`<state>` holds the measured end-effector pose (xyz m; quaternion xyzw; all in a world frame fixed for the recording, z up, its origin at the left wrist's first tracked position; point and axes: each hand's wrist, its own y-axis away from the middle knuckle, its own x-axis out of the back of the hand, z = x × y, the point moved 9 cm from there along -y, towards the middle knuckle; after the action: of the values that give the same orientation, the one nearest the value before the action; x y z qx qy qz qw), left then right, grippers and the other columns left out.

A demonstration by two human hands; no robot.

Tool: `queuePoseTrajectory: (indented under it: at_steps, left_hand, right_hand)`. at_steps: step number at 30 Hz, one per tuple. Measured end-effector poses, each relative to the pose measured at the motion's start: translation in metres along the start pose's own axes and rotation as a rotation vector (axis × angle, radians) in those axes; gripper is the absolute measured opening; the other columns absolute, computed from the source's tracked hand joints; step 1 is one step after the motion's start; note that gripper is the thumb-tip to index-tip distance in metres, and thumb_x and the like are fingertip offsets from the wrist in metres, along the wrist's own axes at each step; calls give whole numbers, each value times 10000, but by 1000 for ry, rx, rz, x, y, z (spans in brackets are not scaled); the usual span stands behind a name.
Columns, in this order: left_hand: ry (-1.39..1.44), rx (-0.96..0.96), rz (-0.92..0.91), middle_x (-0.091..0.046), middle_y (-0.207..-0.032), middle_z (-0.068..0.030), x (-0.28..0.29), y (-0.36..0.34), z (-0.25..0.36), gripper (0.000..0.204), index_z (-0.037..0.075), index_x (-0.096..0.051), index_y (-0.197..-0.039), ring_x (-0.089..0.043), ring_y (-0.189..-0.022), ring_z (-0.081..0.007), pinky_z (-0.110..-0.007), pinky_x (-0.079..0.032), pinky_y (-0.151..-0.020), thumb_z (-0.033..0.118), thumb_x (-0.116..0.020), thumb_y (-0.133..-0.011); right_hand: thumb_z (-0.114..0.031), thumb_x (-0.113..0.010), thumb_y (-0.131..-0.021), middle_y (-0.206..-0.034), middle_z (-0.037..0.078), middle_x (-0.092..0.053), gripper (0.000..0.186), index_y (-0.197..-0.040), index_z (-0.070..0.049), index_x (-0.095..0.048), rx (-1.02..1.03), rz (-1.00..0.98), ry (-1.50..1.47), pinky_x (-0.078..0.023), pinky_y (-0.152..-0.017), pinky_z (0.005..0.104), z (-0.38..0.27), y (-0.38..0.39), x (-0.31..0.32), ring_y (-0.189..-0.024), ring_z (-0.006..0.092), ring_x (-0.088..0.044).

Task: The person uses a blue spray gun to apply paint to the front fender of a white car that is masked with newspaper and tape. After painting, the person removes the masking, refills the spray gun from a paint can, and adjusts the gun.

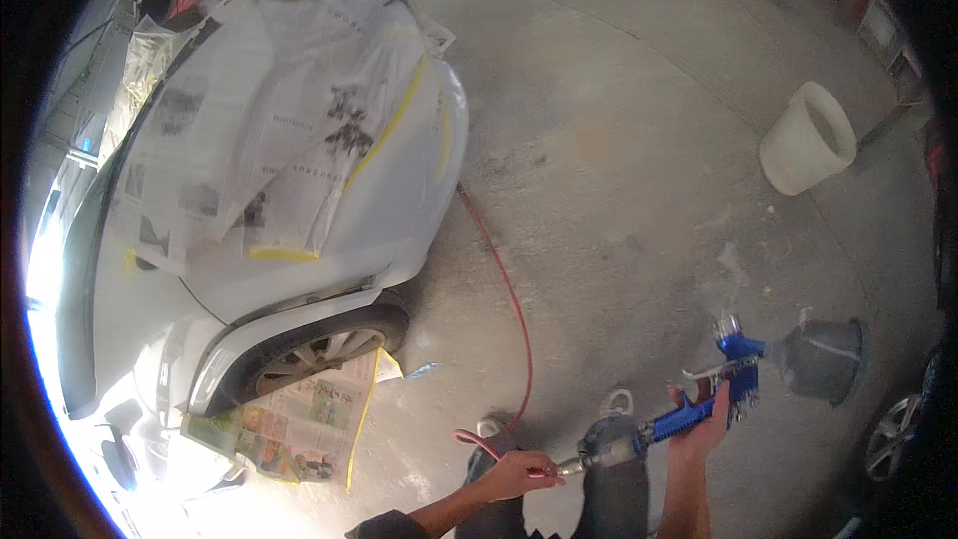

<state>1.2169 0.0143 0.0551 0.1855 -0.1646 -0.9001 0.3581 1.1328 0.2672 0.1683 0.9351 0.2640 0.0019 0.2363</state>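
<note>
Gripping a blue-and-silver, pistol-shaped spray gun (740,379) in the right hand (705,427); clasping a thin red hose (514,304) in the left hand (514,475), apparently touching its silver metal fitting (573,466).

The spray gun (740,379) is bright blue with silver metal; the hose (513,289) is dull red. White car panels (424,225) carry greyish-white paper (299,135) blotched with black print, banded by yellow tape (283,254). The tyre (396,324) is black, the wheel (324,349) silver. Toward the mottled grey floor's (619,190) right edge, one bucket (788,155) is off-white, another dark grey.
</note>
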Motion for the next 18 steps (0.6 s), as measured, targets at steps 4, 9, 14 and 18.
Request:
queuePoseTrajectory:
  at_steps: [4,9,14,18]
  left_hand:
    - [31,57,-152,-621,-884,-58,15,-22,29,415,74,-657,-1215,-576,-769,-139,-314,-451,-649,293,-745,-874]
    - [52,-181,-188,-624,-914,-72,-16,-47,181,518,130,-537,-1394,-583,-792,-180,-343,-461,-686,268,-686,-917]
    - [60,-421,-284,-616,-960,-90,-56,-83,363,552,149,-482,-1438,-582,-791,-206,-357,-463,-708,230,-671,-926]
    - [79,-510,-388,-631,-1016,-97,-68,-128,460,547,163,-469,-1443,-594,-823,-222,-355,-467,-732,229,-658,-933]
  right_hand:
    - [-345,-512,-1012,-793,-30,-548,231,-1035,-122,-564,9,157,-147,-439,-553,247,-3,8,3,-733,79,-537]
    - [-326,-470,-1036,-618,-73,-286,317,-768,-161,-423,218,-25,-356,-239,-432,206,-157,-7,-20,-496,41,-252]
    - [-325,-447,-1041,-598,-63,-260,252,-994,-97,-541,429,-453,-522,-170,-418,230,-349,-15,-58,-501,50,-225]
    - [-337,-549,-965,-802,12,-568,259,-1114,-128,-587,1837,-33,1331,-495,-673,420,-470,31,-113,-759,178,-569]
